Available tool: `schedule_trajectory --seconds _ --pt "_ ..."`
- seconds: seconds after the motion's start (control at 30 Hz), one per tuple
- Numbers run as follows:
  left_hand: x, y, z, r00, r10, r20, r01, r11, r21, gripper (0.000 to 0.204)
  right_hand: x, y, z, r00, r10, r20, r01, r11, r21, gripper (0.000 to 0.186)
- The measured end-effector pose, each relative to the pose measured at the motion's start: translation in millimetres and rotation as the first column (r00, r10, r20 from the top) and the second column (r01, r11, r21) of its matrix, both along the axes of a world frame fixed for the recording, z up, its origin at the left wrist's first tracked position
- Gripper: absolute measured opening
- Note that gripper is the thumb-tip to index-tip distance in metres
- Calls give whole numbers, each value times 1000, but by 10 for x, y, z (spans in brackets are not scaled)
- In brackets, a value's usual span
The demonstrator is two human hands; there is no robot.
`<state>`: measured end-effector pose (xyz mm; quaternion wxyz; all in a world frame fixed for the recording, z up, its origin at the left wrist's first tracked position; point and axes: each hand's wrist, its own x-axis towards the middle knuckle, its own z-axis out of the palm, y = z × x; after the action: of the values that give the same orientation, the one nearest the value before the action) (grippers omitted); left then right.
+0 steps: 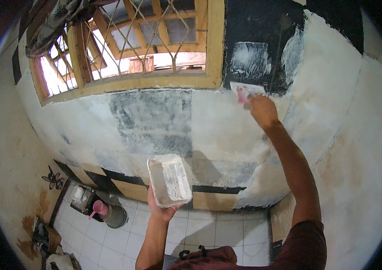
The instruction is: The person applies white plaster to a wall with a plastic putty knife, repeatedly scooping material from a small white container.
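Note:
My left hand (160, 208) grips a white rectangular plastic tub (156, 180) from below and its left side; pale filler coats its inside. With my arm stretched up and to the right, my right hand (264, 110) is closed around a flat putty scraper (241, 88) with a whitish blade and a reddish patch. The blade lies at or very near the wall, just below the black painted area (249, 27) right of the window. Whitish smears of filler (249, 58) show on that black area. Whether the blade touches the wall, I cannot tell.
A yellow wooden window frame (146, 83) with a metal grille fills the upper left. A grey patch (150, 121) marks the pale wall below. On the white tiled floor (128, 245) stand a dark bucket (116, 217) and a pink dipper (100, 207). Objects lie at lower left.

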<state>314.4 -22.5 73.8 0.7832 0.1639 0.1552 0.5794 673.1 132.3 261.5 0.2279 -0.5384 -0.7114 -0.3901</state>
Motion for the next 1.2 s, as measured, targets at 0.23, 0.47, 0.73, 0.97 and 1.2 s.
schedule_trajectory --seconds 0.23,0.47,0.73,0.97,1.2 --pt "42 26 -18 999 -27 34 24 997 74 67 105 -257 1850 982 -44 -182 123 885 450 30" --pt "142 66 -28 998 -42 36 40 998 38 67 -302 362 681 997 -78 13 66 914 400 26" --pt "26 76 -25 999 17 49 -18 1000 8 65 -161 87 1409 957 50 287 -227 743 629 20" --pt "123 202 -25 996 -3 88 4 1000 -3 61 12 414 1179 994 -98 51 81 960 269 15" --pt "270 375 -161 997 -69 45 67 997 42 65 34 368 659 997 -74 38 69 988 137 16"
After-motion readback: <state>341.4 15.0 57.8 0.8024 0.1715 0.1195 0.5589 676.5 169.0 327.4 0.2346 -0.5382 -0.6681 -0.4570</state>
